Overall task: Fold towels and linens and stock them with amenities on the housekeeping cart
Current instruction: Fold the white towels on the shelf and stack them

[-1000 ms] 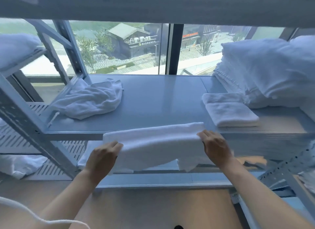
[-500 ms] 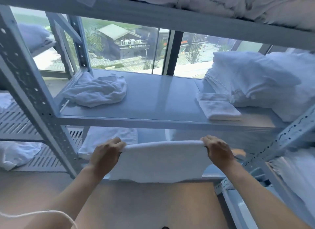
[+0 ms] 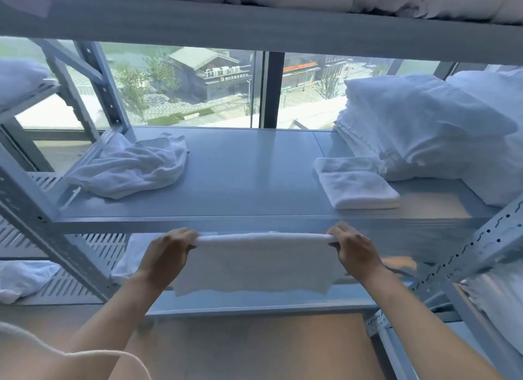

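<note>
While the left hand and right hand each clamp their fingers on a top corner of the towel, hanging just below the shelf's front edge, folding seems midway; next, probably, bring the corners together.

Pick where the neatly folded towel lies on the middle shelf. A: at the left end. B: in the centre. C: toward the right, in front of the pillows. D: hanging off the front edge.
C: the folded towel lies flat toward the shelf's right end, just in front of the pillows.
</note>
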Tool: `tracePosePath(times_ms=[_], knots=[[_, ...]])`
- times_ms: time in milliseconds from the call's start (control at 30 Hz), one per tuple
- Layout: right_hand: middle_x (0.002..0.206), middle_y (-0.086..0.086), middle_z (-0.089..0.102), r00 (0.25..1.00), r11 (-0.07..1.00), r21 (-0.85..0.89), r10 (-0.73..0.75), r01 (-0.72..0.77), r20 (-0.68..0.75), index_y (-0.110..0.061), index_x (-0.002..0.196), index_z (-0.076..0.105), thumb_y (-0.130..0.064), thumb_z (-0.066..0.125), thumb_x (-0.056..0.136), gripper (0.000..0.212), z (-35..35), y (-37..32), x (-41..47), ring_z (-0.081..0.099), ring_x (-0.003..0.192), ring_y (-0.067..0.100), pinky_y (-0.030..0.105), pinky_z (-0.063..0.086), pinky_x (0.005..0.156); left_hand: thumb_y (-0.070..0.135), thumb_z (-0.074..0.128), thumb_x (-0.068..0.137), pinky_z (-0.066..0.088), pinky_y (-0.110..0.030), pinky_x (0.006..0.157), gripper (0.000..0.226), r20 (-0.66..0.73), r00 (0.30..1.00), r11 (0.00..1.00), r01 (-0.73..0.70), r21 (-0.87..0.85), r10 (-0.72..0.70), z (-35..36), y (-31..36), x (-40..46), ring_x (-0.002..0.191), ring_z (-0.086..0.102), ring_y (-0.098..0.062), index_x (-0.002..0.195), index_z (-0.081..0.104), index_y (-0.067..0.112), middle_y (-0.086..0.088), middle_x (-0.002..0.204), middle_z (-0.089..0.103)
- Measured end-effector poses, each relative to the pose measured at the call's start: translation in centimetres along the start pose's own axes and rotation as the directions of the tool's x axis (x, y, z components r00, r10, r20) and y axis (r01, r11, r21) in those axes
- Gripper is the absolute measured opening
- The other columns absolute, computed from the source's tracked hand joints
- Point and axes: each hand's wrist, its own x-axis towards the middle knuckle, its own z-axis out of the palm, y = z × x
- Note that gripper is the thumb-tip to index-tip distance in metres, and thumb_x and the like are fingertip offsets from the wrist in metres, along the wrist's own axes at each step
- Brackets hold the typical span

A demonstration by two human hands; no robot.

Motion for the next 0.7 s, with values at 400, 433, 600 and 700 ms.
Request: tracePosePath(times_ms=[400, 433, 600, 700], knots=[[0.084, 0.002, 0.051, 0.993, 0.993, 0.052, -0.103, 0.107, -0.062, -0.012, 0.086, 0.060, 0.021, 0.052, 0.069, 0.039, 3.0, 0.4, 12.1, 0.054, 0.076, 0.031, 0.032, 0.036, 0.066, -0.022, 0.055, 0.073, 0.044, -0.032, 0.058, 0.052, -0.040, 0.994, 0.993, 0.101, 0.054, -0.099, 1.2, -3.9, 6.0, 0.076, 0.065, -0.035, 0.105, 0.072, 0.016, 0.000, 0.091, 0.063], [0.082, 0.003, 0.051, 0.993, 0.994, 0.035, -0.102, 0.104, -0.055, -0.011, 0.085, 0.060, 0.021, 0.052, 0.068, 0.037, 3.2, 0.3, 13.1, 0.055, 0.074, 0.033, 0.032, 0.036, 0.065, -0.021, 0.055, 0.075, 0.047, -0.034, 0.059, 0.052, -0.044, 0.993, 0.993, 0.113, 0.046, -0.111, 1.5, -4.4, 6.7, 0.077, 0.065, -0.036, 0.107, 0.072, 0.017, -0.001, 0.093, 0.064], [0.079, 0.004, 0.053, 0.996, 0.997, -0.044, -0.068, 0.066, -0.054, -0.012, 0.081, 0.060, 0.018, 0.054, 0.068, 0.033, 3.6, -0.3, 17.0, 0.056, 0.072, 0.036, 0.033, 0.034, 0.065, -0.016, 0.055, 0.077, 0.049, -0.037, 0.063, 0.051, -0.055, 0.991, 0.992, 0.124, 0.004, -0.123, 2.6, -7.0, 10.6, 0.082, 0.063, -0.034, 0.109, 0.070, 0.021, 0.001, 0.093, 0.062], [0.080, 0.006, 0.054, 0.998, 0.997, -0.071, -0.032, 0.029, -0.048, -0.011, 0.080, 0.060, 0.017, 0.053, 0.069, 0.031, 3.6, -1.3, 19.4, 0.057, 0.074, 0.036, 0.036, 0.038, 0.066, -0.014, 0.054, 0.080, 0.048, -0.037, 0.063, 0.047, -0.046, 0.993, 0.994, 0.111, -0.013, -0.112, 3.1, -9.1, 13.2, 0.082, 0.061, -0.031, 0.108, 0.069, 0.020, 0.001, 0.089, 0.060]])
